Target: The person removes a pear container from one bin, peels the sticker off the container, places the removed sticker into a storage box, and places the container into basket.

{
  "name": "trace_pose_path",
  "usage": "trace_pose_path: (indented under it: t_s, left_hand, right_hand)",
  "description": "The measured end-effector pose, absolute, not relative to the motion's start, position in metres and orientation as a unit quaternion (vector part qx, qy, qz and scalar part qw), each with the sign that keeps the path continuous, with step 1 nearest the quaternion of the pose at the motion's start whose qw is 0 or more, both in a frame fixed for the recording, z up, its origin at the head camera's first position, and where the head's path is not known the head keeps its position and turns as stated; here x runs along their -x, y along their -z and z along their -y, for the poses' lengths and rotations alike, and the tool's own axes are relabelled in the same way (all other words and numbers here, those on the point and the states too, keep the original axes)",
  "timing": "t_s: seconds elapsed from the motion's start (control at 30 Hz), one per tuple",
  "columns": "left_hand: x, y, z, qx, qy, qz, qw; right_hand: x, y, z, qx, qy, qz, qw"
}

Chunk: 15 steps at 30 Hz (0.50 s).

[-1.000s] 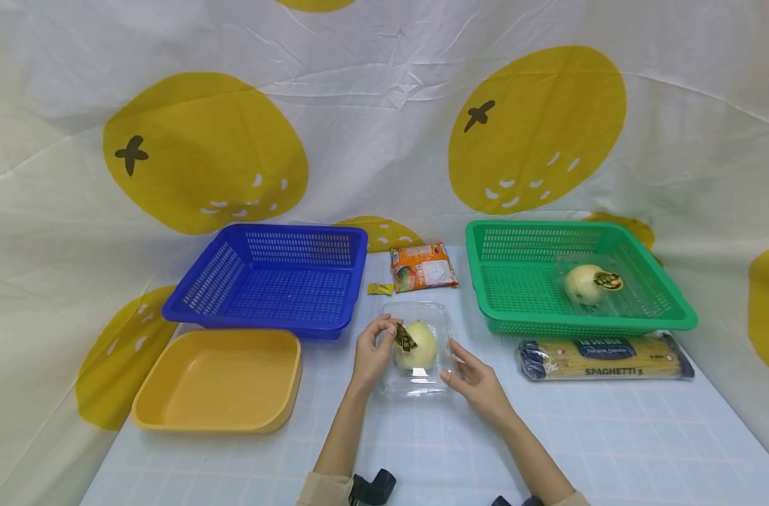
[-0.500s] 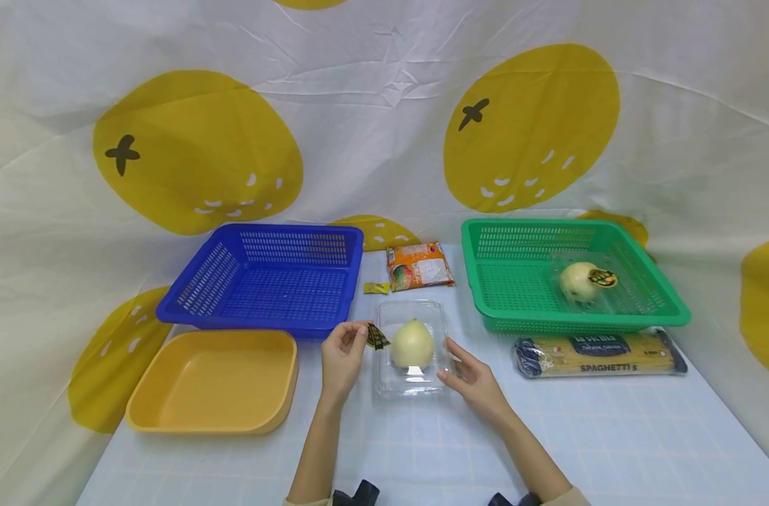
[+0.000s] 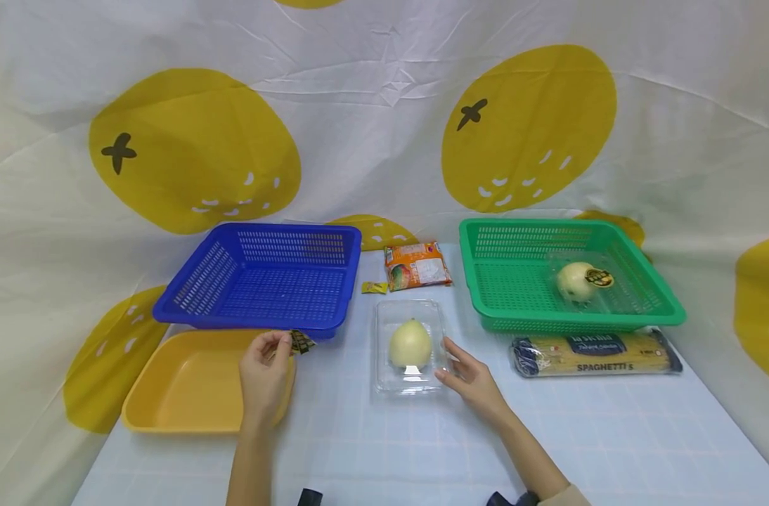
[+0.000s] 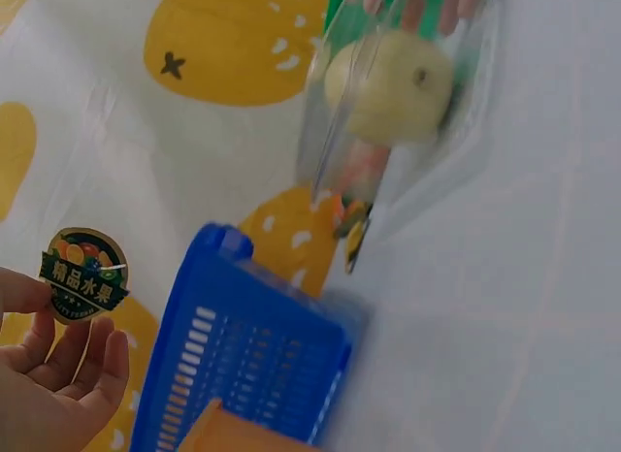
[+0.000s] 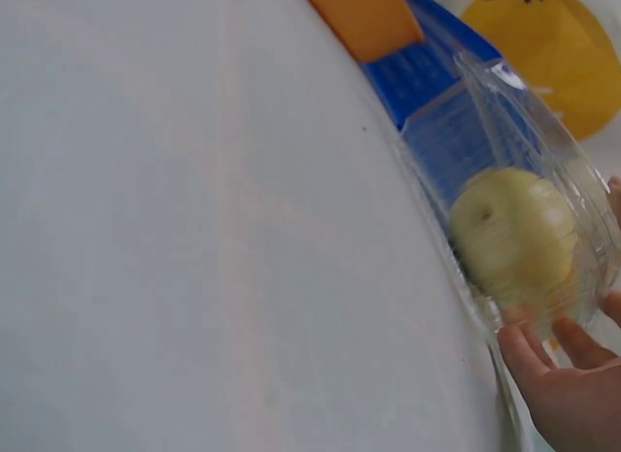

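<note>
My left hand (image 3: pixel 263 372) pinches a round fruit-label sticker (image 4: pixel 85 275) between thumb and fingertips. It hovers over the right side of the yellow tub (image 3: pixel 182 393). The label has a dark banner and coloured fruit pictures in the left wrist view. A clear plastic clamshell box (image 3: pixel 384 378) rests on the table, with a pale yellow pear (image 3: pixel 410 344) inside. At the box's right side, my right hand (image 3: pixel 479 390) holds the edge with thumb and fingers. Part of that grip shows through the plastic in the right wrist view (image 5: pixel 582 394).
A blue basket (image 3: pixel 258 325) stands behind the tub. At the right is a green basket (image 3: pixel 473 281) holding another boxed pear (image 3: pixel 574 281) with a label. A spaghetti pack (image 3: pixel 596 355) lies before it. Behind the clear box are an orange packet (image 3: pixel 417 267) and a small yellow packet (image 3: pixel 375 287).
My left hand has pulled the sticker off the clear box and carried it left, over the yellow tub. My right hand has stayed at the box's right side.
</note>
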<state>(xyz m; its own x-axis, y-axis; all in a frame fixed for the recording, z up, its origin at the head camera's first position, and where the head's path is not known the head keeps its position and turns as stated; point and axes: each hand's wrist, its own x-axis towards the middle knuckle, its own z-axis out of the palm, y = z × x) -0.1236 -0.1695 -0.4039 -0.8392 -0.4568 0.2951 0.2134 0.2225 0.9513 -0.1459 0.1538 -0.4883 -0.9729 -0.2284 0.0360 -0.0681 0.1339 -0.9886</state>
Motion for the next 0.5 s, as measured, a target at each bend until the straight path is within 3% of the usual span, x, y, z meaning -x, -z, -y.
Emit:
trace_pose_path:
  t_s: [0.2,0.5]
  left_hand:
    - [0.113,0.409,0.215,-0.142,0.559,0.769,0.277]
    - [0.114,0.420,0.268,-0.199,0.447,0.845,0.217]
  right_hand:
    - [0.145,0.489,-0.153,0.097,0.647,-0.754,0.057]
    - [0.147,0.490,-0.152,0.103,0.647,-0.754,0.055]
